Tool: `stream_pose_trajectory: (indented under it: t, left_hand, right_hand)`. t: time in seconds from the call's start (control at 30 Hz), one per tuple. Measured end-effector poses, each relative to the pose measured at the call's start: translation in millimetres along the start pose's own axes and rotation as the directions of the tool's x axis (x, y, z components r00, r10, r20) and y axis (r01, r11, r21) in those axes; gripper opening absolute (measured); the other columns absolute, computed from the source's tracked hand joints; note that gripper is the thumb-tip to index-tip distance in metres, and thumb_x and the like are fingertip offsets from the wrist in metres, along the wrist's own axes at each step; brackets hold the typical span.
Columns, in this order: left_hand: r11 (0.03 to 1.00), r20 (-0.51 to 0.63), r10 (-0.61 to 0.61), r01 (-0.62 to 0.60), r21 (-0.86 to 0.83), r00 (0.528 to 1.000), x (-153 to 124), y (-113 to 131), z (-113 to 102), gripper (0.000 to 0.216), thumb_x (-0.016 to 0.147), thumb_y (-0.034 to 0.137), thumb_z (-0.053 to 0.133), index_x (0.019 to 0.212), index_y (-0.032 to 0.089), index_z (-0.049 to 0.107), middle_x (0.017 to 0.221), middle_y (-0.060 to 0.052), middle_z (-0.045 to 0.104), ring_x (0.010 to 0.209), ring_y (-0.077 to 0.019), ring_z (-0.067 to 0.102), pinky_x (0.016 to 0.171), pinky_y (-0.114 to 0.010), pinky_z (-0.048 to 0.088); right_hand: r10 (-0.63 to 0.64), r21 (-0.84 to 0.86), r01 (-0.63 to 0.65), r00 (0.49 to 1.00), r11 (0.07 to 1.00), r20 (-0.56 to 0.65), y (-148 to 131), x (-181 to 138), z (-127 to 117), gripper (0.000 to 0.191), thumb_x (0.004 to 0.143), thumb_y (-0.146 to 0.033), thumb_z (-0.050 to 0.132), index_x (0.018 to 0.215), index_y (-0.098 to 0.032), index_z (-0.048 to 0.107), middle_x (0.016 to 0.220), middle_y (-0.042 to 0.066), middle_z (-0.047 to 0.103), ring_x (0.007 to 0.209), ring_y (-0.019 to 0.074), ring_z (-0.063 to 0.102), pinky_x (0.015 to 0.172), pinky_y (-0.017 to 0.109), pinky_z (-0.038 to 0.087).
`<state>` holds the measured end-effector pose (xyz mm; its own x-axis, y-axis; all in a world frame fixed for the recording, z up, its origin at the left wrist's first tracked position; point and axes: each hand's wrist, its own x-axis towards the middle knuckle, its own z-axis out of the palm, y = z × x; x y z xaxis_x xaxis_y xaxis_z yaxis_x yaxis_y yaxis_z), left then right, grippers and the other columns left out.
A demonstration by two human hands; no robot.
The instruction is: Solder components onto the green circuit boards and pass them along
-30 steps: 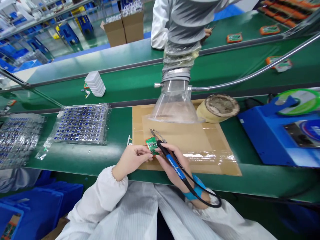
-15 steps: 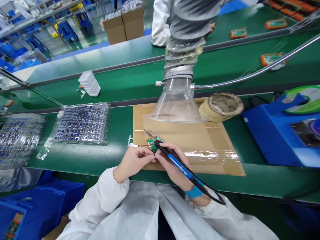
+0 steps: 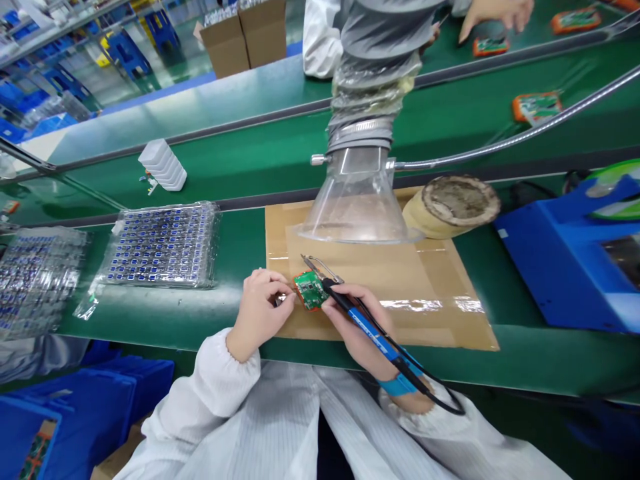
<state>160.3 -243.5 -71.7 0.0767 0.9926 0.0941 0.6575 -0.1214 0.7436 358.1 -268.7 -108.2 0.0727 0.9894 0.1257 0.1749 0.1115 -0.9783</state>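
My right hand (image 3: 353,320) is closed round a blue and black soldering iron (image 3: 367,327), whose metal tip points up and left over the brown cardboard mat (image 3: 425,293). Its fingertips also steady a small green circuit board (image 3: 310,291) held just above the mat's near left part. My left hand (image 3: 260,310) pinches at the board's left edge; a thin wire or small part seems to sit between its fingers, too small to name. A black cable runs from the iron past a blue wrist strap (image 3: 395,383).
A clear fume hood (image 3: 357,200) on a flexible duct hangs just behind the board. A soiled sponge holder (image 3: 453,203) and a blue machine (image 3: 570,267) stand right. Trays of blue parts (image 3: 165,243) lie left. Across the conveyor belt (image 3: 250,167), another person's hand (image 3: 493,13) reaches at a board.
The green board has turned flatter, showing more of its face. My left hand has shifted slightly left of it. The white tubs on the belt have drifted left.
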Motion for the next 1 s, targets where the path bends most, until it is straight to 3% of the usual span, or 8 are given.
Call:
stream_pose_trajectory:
  t: [0.07, 0.17, 0.33, 0.67, 1.0]
  left_hand:
    - [0.995, 0.044, -0.030, 0.026, 0.094, 0.999, 7, -4, 2, 0.014, 0.079, 0.015, 0.073, 0.067, 0.020, 0.071, 0.096, -0.004, 0.074, 0.102, -0.0251, 0.061, 0.095, -0.047, 0.042]
    - [0.980, 0.154, -0.121, 0.094, 0.175, 0.981, 15, -3, 4, 0.017, 0.080, 0.014, 0.072, 0.064, 0.020, 0.071, 0.091, -0.002, 0.072, 0.100, -0.0237, 0.059, 0.093, -0.045, 0.040]
    - [0.962, 0.278, -0.212, 0.150, 0.227, 0.937, 25, 7, 1, 0.019, 0.081, 0.013, 0.069, 0.063, 0.019, 0.069, 0.092, -0.001, 0.072, 0.098, -0.0220, 0.056, 0.092, -0.043, 0.037]
    - [0.958, 0.342, -0.220, 0.136, 0.254, 0.913, 33, 10, -3, 0.022, 0.082, 0.013, 0.069, 0.061, 0.018, 0.065, 0.087, -0.002, 0.071, 0.098, -0.0224, 0.055, 0.090, -0.042, 0.036]
    - [0.956, 0.342, -0.211, 0.119, 0.269, 0.916, 32, 8, -2, 0.020, 0.081, 0.013, 0.067, 0.061, 0.018, 0.064, 0.087, -0.003, 0.071, 0.098, -0.0233, 0.055, 0.089, -0.042, 0.037]
  right_hand:
    - [-0.033, -0.071, 0.030, 0.999, 0.997, -0.040, 0, 2, -9, 0.024, 0.089, -0.042, 0.074, 0.106, -0.025, 0.071, 0.099, 0.005, 0.078, 0.088, 0.0216, 0.076, 0.081, 0.034, 0.064]
    - [-0.117, -0.163, 0.102, 0.989, 0.981, -0.086, 1, 2, -23, 0.021, 0.091, -0.042, 0.071, 0.103, -0.025, 0.074, 0.102, 0.006, 0.079, 0.093, 0.0238, 0.076, 0.083, 0.037, 0.064]
    - [-0.189, -0.166, 0.173, 0.978, 0.971, -0.088, 10, -4, -31, 0.011, 0.093, -0.028, 0.067, 0.102, -0.027, 0.072, 0.094, 0.003, 0.077, 0.085, 0.0190, 0.075, 0.076, 0.031, 0.062]
    - [-0.273, -0.111, 0.268, 0.961, 0.957, -0.036, 10, -9, -29, 0.009, 0.089, -0.021, 0.068, 0.098, -0.023, 0.068, 0.088, 0.002, 0.070, 0.077, 0.0160, 0.069, 0.070, 0.027, 0.056]
    - [-0.318, -0.192, 0.317, 0.948, 0.929, 0.025, 0, -3, -21, 0.009, 0.088, -0.020, 0.067, 0.095, -0.024, 0.065, 0.083, -0.001, 0.070, 0.072, 0.0143, 0.069, 0.067, 0.025, 0.056]
